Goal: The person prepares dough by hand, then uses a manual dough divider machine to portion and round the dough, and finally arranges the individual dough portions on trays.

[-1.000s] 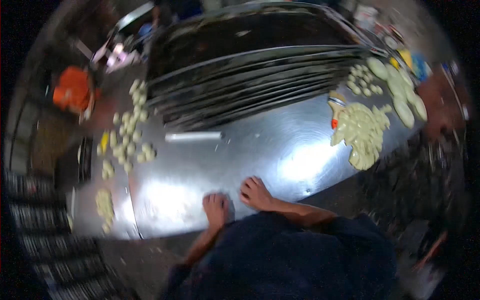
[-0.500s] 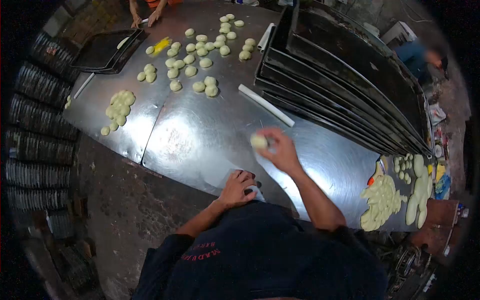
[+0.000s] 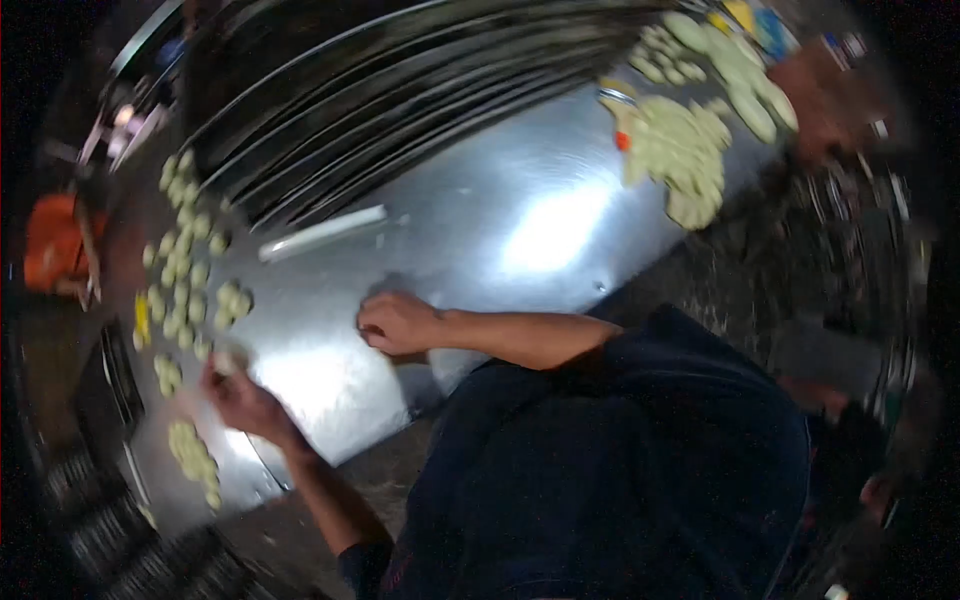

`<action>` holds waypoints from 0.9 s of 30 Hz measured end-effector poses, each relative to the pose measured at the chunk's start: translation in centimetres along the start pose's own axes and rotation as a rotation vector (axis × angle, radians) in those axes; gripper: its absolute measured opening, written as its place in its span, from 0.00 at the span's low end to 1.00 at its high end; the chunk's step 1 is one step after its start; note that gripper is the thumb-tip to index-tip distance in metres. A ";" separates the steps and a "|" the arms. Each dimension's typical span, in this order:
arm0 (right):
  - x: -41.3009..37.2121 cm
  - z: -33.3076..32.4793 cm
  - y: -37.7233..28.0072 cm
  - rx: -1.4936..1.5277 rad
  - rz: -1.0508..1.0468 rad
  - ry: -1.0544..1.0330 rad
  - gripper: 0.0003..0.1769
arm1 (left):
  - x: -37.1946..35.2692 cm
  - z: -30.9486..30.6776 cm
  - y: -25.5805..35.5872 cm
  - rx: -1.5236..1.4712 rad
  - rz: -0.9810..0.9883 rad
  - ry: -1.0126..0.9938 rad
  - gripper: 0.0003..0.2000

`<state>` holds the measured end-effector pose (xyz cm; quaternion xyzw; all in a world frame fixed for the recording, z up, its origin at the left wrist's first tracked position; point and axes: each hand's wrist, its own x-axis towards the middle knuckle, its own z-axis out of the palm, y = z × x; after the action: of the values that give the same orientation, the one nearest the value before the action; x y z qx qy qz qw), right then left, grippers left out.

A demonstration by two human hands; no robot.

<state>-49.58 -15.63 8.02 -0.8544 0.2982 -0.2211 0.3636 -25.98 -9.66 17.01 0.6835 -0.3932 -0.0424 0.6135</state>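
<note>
My left hand [image 3: 248, 402] is stretched out over the left part of the metal table [image 3: 500, 270], its fingers closed on a pale dough ball [image 3: 231, 358], both somewhat blurred. Beyond it lie many more dough balls [image 3: 180, 270], some loose and some in clumps. My right hand [image 3: 400, 322] rests low on the tabletop nearer the middle, with its fingers curled under. Whatever it may hold is hidden beneath the palm. A white rod [image 3: 322, 234] lies on the table beyond my right hand.
Stacked dark trays [image 3: 420, 100] stand along the far side. A large flattened dough mass [image 3: 680, 150], long dough rolls [image 3: 735, 75] and small dough pieces [image 3: 665, 55] lie to the right. A yellow item [image 3: 142, 318] sits among the balls. Someone in orange [image 3: 62, 245] is at the far left.
The view has swung round, so the table now slants up to the right. My left hand has left the front edge and holds a dough ball; my right hand has come down to the tabletop.
</note>
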 end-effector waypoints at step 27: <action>-34.9 -28.7 21.0 -0.505 0.889 0.336 0.17 | -22.9 21.3 9.5 0.145 -0.064 -1.167 0.09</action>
<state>-99.24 -18.03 4.87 -0.6593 0.7293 -0.1011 0.1526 -57.86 -12.73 10.36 0.5988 -0.6470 -0.4030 0.2459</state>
